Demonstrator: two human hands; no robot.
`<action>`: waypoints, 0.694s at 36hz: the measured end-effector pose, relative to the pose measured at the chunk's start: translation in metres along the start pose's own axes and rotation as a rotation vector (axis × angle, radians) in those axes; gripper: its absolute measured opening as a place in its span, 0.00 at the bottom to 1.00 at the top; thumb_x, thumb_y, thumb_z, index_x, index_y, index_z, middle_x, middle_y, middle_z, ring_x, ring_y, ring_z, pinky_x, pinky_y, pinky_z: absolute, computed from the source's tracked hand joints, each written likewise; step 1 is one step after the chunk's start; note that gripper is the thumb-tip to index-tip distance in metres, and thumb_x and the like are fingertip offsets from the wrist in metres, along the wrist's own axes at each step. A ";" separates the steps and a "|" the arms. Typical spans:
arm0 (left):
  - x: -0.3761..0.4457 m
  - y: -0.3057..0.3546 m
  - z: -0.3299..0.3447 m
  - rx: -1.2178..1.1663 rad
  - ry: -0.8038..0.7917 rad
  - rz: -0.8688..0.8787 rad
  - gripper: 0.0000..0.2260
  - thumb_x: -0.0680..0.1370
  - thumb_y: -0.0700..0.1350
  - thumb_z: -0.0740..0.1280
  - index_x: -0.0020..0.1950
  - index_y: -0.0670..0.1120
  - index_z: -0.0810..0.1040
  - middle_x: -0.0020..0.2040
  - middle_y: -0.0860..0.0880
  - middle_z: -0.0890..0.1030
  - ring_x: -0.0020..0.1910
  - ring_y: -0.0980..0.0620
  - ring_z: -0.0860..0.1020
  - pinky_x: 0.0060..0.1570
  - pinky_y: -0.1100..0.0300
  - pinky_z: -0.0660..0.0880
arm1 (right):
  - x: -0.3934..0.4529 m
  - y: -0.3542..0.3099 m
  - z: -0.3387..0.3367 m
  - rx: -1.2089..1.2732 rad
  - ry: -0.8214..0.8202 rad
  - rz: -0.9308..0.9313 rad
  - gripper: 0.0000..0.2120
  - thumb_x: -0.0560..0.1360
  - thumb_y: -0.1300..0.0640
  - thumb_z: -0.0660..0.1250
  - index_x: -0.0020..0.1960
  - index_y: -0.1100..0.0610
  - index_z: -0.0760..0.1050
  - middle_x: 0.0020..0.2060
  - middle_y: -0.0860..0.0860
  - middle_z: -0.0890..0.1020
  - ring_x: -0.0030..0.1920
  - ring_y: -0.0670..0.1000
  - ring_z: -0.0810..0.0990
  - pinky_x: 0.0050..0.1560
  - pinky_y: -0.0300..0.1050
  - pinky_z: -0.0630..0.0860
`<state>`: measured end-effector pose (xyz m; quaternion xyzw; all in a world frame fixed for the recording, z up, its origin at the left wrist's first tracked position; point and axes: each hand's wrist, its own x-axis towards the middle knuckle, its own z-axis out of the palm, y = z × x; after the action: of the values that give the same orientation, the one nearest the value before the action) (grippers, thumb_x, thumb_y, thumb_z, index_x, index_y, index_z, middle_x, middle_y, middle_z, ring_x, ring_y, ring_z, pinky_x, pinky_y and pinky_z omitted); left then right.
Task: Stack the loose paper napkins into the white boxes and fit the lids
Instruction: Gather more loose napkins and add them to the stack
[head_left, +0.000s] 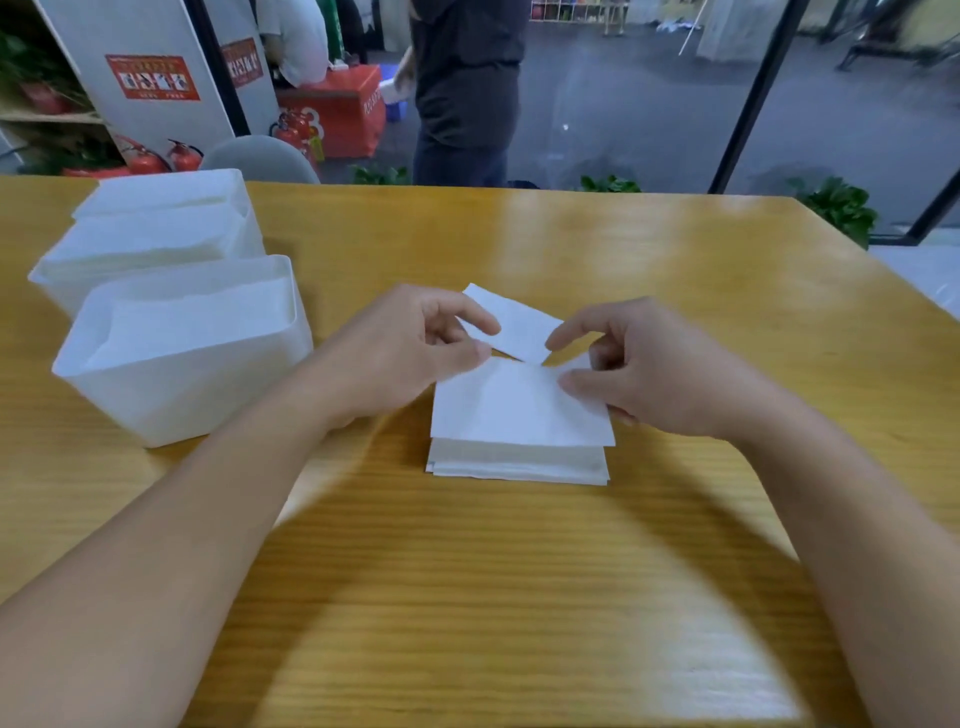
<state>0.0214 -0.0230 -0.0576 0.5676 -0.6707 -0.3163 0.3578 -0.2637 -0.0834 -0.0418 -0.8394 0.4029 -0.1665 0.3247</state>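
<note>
my left hand (415, 343) and right hand (644, 374) pinch the top napkin (519, 400) over the stack (519, 462) (table middle); the open box (182, 353) lies left, nearer my left hand.

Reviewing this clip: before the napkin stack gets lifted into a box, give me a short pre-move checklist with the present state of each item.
1. Napkin stack squared: not ok, top napkin overhangs.
2. Left hand gripping the top napkin: cannot tell, blurred.
3. Right hand on the top napkin: ok, pinching its edge.
4. Nearest box open, no lid: ok.
5. Room left in that box: cannot tell.
6. Lids within reach: cannot tell, none in view.
</note>
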 end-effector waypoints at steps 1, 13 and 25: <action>0.000 -0.002 0.000 0.013 -0.023 -0.014 0.06 0.82 0.51 0.77 0.58 0.60 0.87 0.43 0.56 0.85 0.42 0.54 0.81 0.51 0.53 0.76 | 0.000 0.001 0.000 -0.014 -0.029 0.012 0.12 0.80 0.56 0.74 0.60 0.43 0.81 0.27 0.51 0.80 0.25 0.48 0.75 0.27 0.38 0.70; 0.002 -0.012 0.006 0.269 -0.041 -0.045 0.12 0.77 0.61 0.78 0.59 0.62 0.86 0.49 0.64 0.85 0.47 0.60 0.83 0.48 0.59 0.80 | 0.006 0.010 0.002 -0.204 0.080 0.064 0.10 0.76 0.38 0.77 0.51 0.41 0.83 0.34 0.44 0.83 0.32 0.42 0.78 0.33 0.44 0.73; 0.013 -0.027 0.010 0.412 0.166 -0.055 0.13 0.86 0.55 0.69 0.70 0.57 0.83 0.63 0.59 0.79 0.65 0.56 0.76 0.59 0.60 0.70 | 0.058 0.024 0.039 -0.344 0.358 0.152 0.19 0.79 0.36 0.73 0.58 0.50 0.81 0.54 0.48 0.77 0.48 0.50 0.78 0.47 0.49 0.77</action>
<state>0.0261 -0.0402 -0.0833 0.6707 -0.6736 -0.1344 0.2798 -0.2202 -0.1240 -0.0851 -0.8068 0.5380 -0.2166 0.1122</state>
